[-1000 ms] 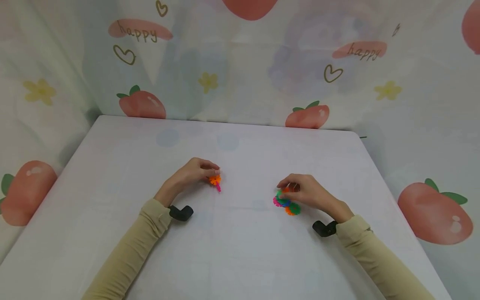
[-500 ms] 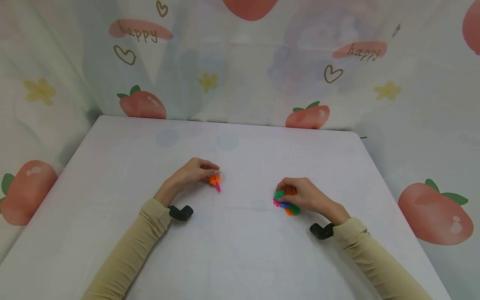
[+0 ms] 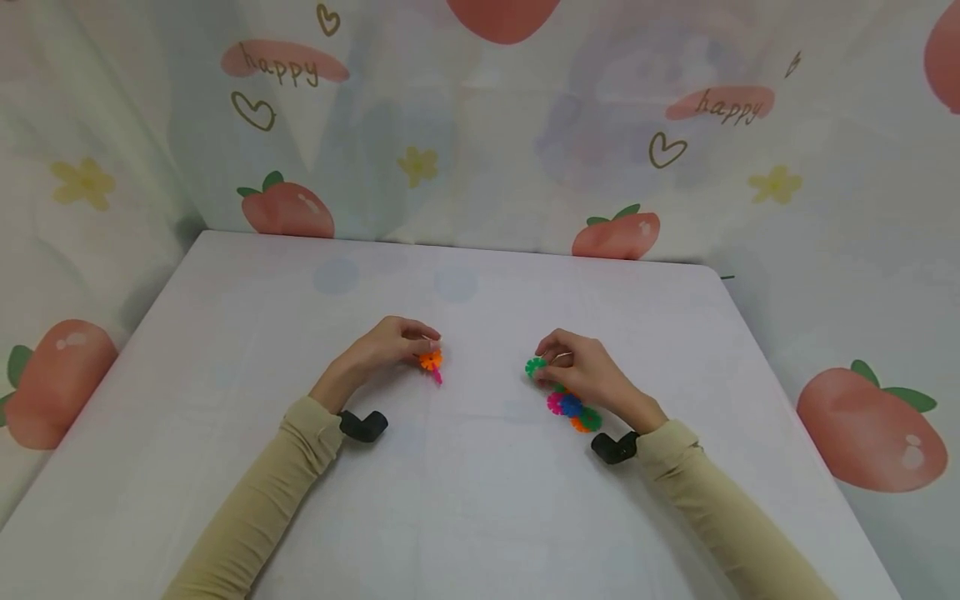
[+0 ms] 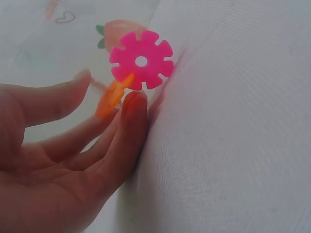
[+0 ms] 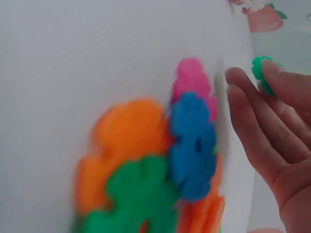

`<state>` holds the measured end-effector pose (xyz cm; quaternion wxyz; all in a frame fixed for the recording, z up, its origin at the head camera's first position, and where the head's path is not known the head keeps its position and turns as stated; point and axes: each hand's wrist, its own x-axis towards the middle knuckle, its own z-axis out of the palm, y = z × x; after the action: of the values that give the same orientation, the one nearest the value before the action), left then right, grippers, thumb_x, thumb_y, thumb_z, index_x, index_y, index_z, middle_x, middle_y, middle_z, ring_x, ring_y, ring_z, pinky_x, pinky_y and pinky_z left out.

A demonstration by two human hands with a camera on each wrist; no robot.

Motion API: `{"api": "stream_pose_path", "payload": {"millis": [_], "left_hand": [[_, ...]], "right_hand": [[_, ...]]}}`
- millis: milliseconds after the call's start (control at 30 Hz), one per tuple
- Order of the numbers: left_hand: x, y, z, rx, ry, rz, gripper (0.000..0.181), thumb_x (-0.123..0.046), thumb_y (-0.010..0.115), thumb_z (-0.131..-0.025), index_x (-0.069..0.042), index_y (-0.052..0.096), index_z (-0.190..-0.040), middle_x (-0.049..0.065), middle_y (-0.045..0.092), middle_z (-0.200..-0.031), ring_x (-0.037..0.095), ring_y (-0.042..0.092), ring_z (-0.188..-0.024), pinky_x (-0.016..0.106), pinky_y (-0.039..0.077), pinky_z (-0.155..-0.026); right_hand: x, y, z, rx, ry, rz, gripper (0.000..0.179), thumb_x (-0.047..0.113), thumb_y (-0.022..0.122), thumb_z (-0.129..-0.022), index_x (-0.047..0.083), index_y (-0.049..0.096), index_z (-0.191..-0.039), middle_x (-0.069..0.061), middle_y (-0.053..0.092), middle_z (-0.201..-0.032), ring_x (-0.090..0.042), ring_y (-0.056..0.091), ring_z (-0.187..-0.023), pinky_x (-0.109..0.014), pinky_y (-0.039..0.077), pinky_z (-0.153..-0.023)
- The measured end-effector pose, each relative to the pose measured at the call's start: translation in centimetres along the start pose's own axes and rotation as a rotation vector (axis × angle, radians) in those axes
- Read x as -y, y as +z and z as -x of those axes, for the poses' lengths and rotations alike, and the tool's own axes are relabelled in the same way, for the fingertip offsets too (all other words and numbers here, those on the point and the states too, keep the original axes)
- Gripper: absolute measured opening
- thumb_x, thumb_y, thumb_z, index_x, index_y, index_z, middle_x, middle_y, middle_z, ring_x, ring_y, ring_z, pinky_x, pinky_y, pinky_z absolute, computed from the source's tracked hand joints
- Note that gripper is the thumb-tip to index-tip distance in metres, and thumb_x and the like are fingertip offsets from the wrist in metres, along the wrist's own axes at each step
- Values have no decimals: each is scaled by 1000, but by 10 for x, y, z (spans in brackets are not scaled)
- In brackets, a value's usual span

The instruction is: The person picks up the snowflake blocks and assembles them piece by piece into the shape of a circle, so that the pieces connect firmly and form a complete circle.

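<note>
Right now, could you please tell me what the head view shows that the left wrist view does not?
Only the head view shows the right fingers, their green disc and the multicolored cluster.

Only the left wrist view shows the center hole in the pink disc by the left fingers.

Both show that disc, those fingers, the nearby orange disc and white tabletop.

Notched orange disc [image 4: 110, 101] was pinched by left hand [image 3: 388, 340], pink disc [image 4: 127, 59] set crosswise at its edge. Green disc [image 3: 534, 367] was pinched by right hand [image 3: 588, 362]. Close by, blue disc [image 3: 572, 407], second pink disc [image 3: 555, 403], darker green disc [image 3: 591, 418] and orange pieces [image 5: 129, 127] were heaped, overlapping, on white surface [image 3: 480, 500].
</note>
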<state>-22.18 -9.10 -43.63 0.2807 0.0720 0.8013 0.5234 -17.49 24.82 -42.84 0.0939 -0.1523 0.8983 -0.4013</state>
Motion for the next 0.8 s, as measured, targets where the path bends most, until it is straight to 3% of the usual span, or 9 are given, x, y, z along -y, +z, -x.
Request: {"api": "stream_pose_path", "payload": {"millis": [267, 433, 567, 800], "left_hand": [[2, -2, -1, -15, 8, -5, 41, -27, 69, -99, -6, 68, -134, 11, 69, -128, 20, 63, -108, 34, 51, -100], [3, -2, -3, -25, 2, -21, 39, -24, 69, -99, -6, 68, -134, 11, 69, -130, 24, 59, -119, 41, 45, -111], [2, -2, -2, -26, 0, -34, 40, -25, 68, -100, -7, 68, -135, 11, 68, -133, 25, 56, -125, 43, 43, -114], [2, -3, -1, -23, 2, -52, 39, -28, 68, -100, -8, 69, -134, 10, 69, -131, 25, 55, -123, 44, 43, -114]], "right_hand": [[12, 9, -24, 50, 4, -102, 13, 9, 74, -95, 8, 69, -107, -8, 75, -99, -20, 77, -87, -34, 58, -93], [14, 15, -39, 74, -63, -63, 23, 10, 69, -99, 8, 73, -122, -6, 77, -101, -19, 74, -83, -25, 57, -85], [20, 22, -51, 78, -58, -60, 29, 12, 68, -100, 9, 70, -129, -7, 75, -101, -20, 71, -82, -26, 56, -82], [31, 34, -69, 81, -31, -164, 21, 9, 68, -99, 5, 67, -119, -13, 70, -104, -23, 75, -89, -38, 58, -94]]}}
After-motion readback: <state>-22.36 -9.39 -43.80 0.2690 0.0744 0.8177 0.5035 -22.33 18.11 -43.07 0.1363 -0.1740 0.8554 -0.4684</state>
